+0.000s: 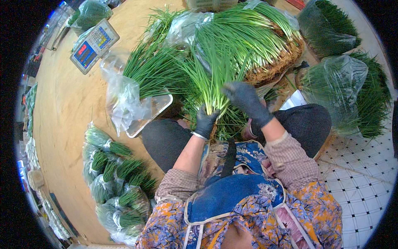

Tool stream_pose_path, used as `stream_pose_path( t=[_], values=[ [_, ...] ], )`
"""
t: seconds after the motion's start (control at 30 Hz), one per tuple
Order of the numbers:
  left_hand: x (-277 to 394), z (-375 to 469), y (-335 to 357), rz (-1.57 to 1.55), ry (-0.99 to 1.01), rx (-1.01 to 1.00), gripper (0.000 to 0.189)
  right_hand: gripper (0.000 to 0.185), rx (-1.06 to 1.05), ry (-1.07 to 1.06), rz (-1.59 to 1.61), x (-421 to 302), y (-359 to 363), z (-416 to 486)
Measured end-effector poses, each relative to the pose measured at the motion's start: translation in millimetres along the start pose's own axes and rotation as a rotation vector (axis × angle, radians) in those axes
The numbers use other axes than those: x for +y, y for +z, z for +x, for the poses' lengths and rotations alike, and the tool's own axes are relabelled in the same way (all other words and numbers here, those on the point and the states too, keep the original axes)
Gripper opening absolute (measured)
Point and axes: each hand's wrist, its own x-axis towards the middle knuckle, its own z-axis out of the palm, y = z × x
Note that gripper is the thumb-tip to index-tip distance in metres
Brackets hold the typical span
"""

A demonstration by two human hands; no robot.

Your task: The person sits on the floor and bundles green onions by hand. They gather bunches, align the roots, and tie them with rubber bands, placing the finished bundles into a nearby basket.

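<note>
My left hand [206,120], in a black glove, grips a bunch of thin green onions [213,82] by their pale lower ends. The leaves fan out away from me. My right hand [244,98], also gloved in black, is blurred beside the bunch's right side; whether its fingers hold any stalks cannot be made out. Beyond the hands lies a large heap of green onions [230,37] with brown roots [276,67] facing right. Loose green leaves [231,123] lie beneath the held bunch, between my knees.
Left of the bunch, a clear plastic bag [124,99] with green onions rests on a white-rimmed tray [149,125]. A digital scale display [93,46] stands farther left. Several tied bags of greens [116,180] lie at lower left. Large bagged bundles [339,93] stand at right.
</note>
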Motion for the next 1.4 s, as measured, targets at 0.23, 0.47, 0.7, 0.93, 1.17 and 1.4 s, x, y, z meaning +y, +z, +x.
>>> stream_pose_path(
  t=[0.23, 0.47, 0.7, 0.93, 1.17, 1.4],
  values=[
    [2, 2, 5, -0.06, -0.036, 0.021, 0.029, 0.025, -0.816, -0.158, 0.276, -32, -26, -52],
    [8, -5, 5, -0.062, 0.002, -0.016, 0.029, 0.031, -0.289, 0.175, 0.225, -14, -7, -2],
    [15, -13, 7, 0.07, 0.002, -0.022, 0.032, 0.023, -0.313, 0.332, 0.013, 6, 29, 35],
    [10, -11, 6, 0.081, -0.003, -0.009, 0.031, 0.029, -0.215, 0.401, 0.322, 24, 27, 32],
    [3, -9, 5, 0.107, -0.009, -0.043, 0.032, 0.029, -0.573, 0.246, -0.127, 13, 24, 29],
    [9, -12, 8, 0.253, 0.013, 0.035, 0.034, 0.01, -0.37, 0.04, -0.259, -1, 26, 10]
  ],
)
